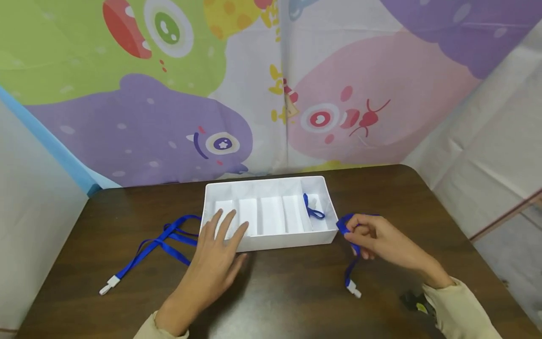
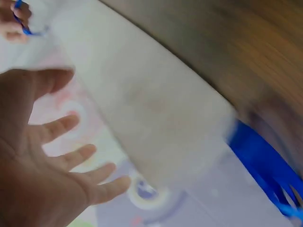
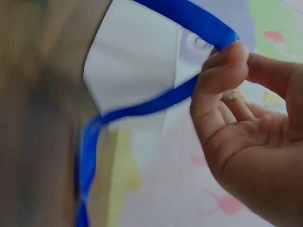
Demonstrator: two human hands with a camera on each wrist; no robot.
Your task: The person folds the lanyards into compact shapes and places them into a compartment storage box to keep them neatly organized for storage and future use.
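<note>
A white divided box [image 1: 279, 241] stands on the brown table with its several compartments side by side. My right hand [image 1: 378, 238] pinches a blue lanyard [image 3: 182, 14] between thumb and forefinger, just right of the box; the strap hangs down to a white clip [image 1: 353, 288]. My left hand [image 1: 218, 256] has its fingers spread over the box's near left corner, with nothing in its grasp. The rightmost compartment holds a looped blue cord [image 1: 315, 213]. Left of the box lies another blue lanyard [image 1: 158, 240], partly hidden behind my left hand, its white clip [image 1: 110, 285] pointing toward me.
Behind the table [image 1: 292, 292] hangs a cloth backdrop [image 1: 262, 141] printed with cartoon creatures. White sheeting [image 1: 487, 122] closes off the right side. Beside my right sleeve [image 1: 457, 308] lies a small dark object [image 1: 412, 301] with a yellow-green spot.
</note>
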